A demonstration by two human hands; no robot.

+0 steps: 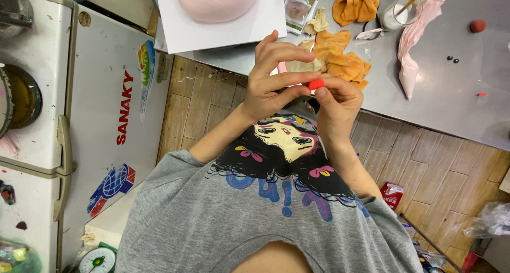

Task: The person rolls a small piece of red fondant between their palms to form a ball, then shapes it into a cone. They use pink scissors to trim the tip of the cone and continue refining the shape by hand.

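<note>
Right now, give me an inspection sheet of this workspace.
Surface: grey metal table.
Job's things: small red lump pinched between both hands.
Clutter: orange cloths, pink piping bag, pink dome cake on a white board, red ball.
Grippers: left hand and right hand both on the lump.
Cables: dark loop by the cup, unclear.
Surroundings: white chest freezer, wood-look floor, scale.

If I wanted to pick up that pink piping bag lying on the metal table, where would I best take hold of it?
Probably around the plump lower part of the pink piping bag, just above its pointed tip, coming straight down from above. It lies flat on the metal table with open surface on both sides there, so fingers could close across its width. Its crumpled top end looks looser and lies against a white cup.
</note>
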